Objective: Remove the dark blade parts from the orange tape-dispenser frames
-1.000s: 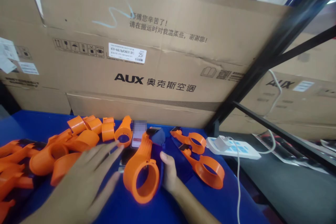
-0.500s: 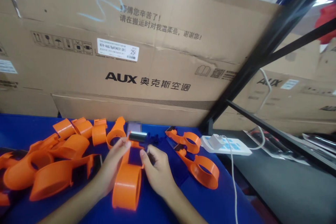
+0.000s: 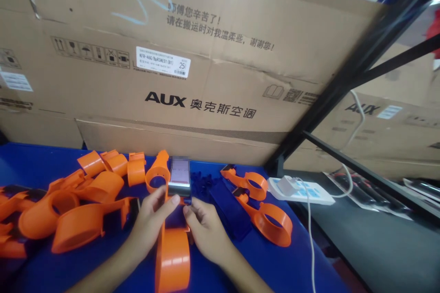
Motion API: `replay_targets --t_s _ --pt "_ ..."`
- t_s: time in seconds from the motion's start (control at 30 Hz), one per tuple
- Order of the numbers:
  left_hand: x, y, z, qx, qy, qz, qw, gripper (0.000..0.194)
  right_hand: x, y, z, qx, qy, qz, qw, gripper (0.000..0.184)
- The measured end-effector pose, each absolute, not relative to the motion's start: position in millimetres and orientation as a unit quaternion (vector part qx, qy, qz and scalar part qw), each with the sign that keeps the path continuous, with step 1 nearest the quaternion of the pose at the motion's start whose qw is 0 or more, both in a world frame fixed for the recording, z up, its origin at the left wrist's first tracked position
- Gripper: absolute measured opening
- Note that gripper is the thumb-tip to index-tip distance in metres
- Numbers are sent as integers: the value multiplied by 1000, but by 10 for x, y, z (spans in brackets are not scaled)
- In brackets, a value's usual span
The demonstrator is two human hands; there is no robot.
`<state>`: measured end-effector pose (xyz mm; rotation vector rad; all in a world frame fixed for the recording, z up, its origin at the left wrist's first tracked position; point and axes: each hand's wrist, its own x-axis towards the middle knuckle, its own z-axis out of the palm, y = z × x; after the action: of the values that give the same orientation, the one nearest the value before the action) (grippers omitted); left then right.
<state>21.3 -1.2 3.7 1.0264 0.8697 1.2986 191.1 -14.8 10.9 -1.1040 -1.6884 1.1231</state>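
An orange tape dispenser [image 3: 173, 258] with a black roller and a toothed blade edge at its head is held between both hands above the blue table. My left hand [image 3: 153, 217] is closed on its left side, thumb near the roller. My right hand [image 3: 206, 226] is closed at its right side, thumb and fingers by a small dark blue part [image 3: 187, 201] at the head. Its fingertips are partly hidden. Just beyond the head lies a phone [image 3: 180, 171] with a lit screen. Several small dark blue pieces [image 3: 202, 183] lie to the right of it.
Several orange dispensers [image 3: 79, 228] are heaped at the left. Two more with black heads [image 3: 273, 224] lie at the right, beside a dark blue piece [image 3: 230, 210]. A white power strip [image 3: 309, 192] with cables stands near a black rack post [image 3: 319, 96]. Large cardboard [image 3: 213, 68] rises behind.
The dispenser and both hands have come slightly nearer and lower in view. The head has tilted, so more of the phone shows behind it. The camera view has shifted a little.
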Motion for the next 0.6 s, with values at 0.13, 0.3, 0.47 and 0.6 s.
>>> replay_targets --t_s 0.13,0.3,0.47,0.6 --pt "226 -27 17 431 401 563 579 28 1892 -145 138 -448 -672 448 383 31" --pt "213 -36 44 448 406 560 566 27 1877 -161 195 -442 -670 454 388 26" --pt "195 -28 44 459 401 549 572 29 1859 -166 207 -446 -660 456 397 24" --pt "189 -21 41 437 393 550 594 32 1844 -164 199 -439 -638 483 409 23"
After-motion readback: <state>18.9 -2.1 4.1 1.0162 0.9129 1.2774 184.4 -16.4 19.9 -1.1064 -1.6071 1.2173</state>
